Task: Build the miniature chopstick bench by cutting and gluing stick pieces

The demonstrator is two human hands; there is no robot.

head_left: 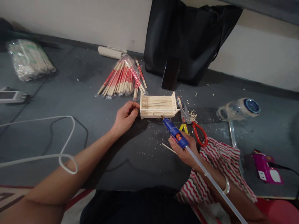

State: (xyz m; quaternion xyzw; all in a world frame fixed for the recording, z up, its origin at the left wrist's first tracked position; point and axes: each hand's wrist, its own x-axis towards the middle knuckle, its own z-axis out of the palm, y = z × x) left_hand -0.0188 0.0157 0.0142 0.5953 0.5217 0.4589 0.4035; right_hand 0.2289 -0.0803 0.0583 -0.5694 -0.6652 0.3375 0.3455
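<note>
the stick box (158,102) sits mid-scene, slats and corner posts apparently joined, near side perhaps unfinished. the left hand's (126,116) fingers curl at its left end, grip unclear; the right hand (183,154) clamps the glue gun (171,128), tip at the near edge. wrapped chopsticks (120,77) lie far left.

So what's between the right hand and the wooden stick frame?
The head view shows the blue glue gun, held in the right hand, its nozzle at the wooden stick frame's near side.
</note>
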